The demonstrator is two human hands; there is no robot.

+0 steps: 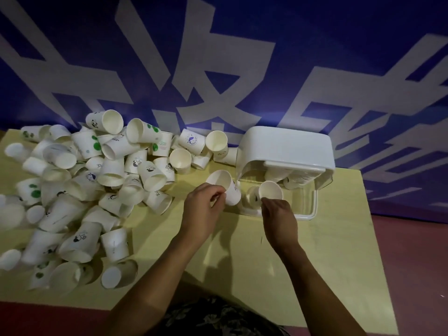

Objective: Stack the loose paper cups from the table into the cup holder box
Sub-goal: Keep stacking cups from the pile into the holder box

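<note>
At centre frame the left hand (pixel 206 204) pinches a tilted paper cup (pixel 224 186) by its side, fingers curled against the wall just below the rim. Right of it, the right hand (pixel 278 215) grips a second cup (pixel 271 190) from below, held over the clear tray of the cup holder box (pixel 286 151). Loose cups (pixel 80 190) fill the left of the yellow table (pixel 242 263); their printed writing is too blurred to read.
</note>
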